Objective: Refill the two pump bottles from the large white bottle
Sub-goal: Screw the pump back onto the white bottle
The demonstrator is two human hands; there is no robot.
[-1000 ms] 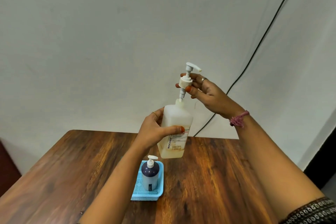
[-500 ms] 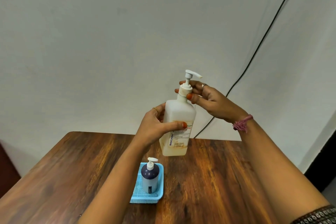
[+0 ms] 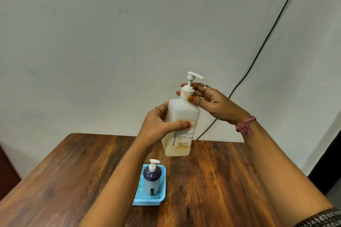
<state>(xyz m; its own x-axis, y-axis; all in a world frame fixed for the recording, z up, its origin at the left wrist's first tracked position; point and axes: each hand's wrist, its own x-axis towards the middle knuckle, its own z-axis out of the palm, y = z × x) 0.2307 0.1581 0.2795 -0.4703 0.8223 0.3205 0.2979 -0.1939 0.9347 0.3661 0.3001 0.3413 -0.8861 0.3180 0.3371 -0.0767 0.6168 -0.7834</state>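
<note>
I hold the large white bottle [image 3: 181, 116] in the air above the wooden table [image 3: 212, 180]. My left hand [image 3: 158, 127] grips its body, thumb across the label. A white pump head [image 3: 190, 83] sits in the bottle's neck, and my right hand [image 3: 208, 101] pinches the pump's collar with thumb and fingers. Below, a small dark pump bottle [image 3: 152, 178] with a white pump stands upright in a blue mesh tray [image 3: 162, 197]. Only this one small pump bottle is in view.
A black cable [image 3: 267, 42] runs down the white wall behind the table and ends behind the held bottle. The table's rounded far left corner [image 3: 73, 135] is near the wall. A dark strip [image 3: 330, 167] stands at the right edge.
The pump head, lifted above the neck a second ago with its tube showing, has come down into the large bottle. My right hand stays on the collar; the bottle sits slightly higher in view.
</note>
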